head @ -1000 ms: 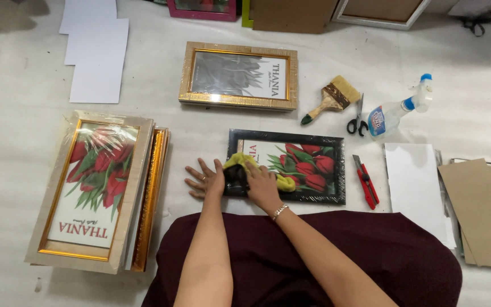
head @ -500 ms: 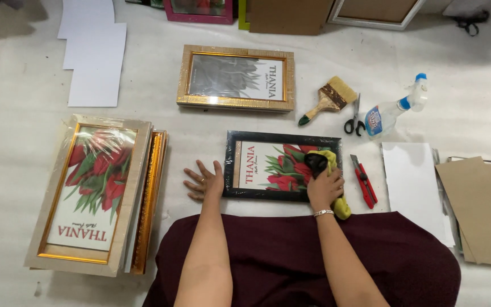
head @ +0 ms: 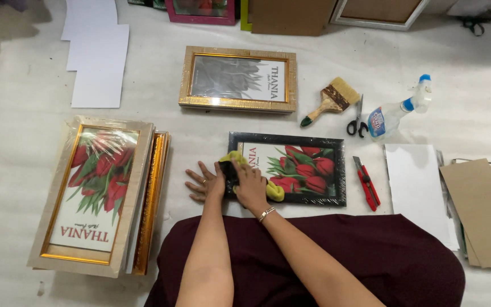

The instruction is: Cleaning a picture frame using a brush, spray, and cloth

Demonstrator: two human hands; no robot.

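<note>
Here our right hand presses a yellow cloth on the left part of the black-framed tulip picture. Our left hand lies flat and open at its 9 o'clock edge, holding nothing. A red cutter lies at 3 o'clock, a gold frame at 12.

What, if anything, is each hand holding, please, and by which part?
The right hand presses a bunched yellow cloth by its middle onto the black frame's left end. The left hand holds nothing; it lies flat at that frame's left edge.

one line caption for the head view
Right hand wipes a black-framed tulip print with a yellow cloth; left hand steadies it.
</note>
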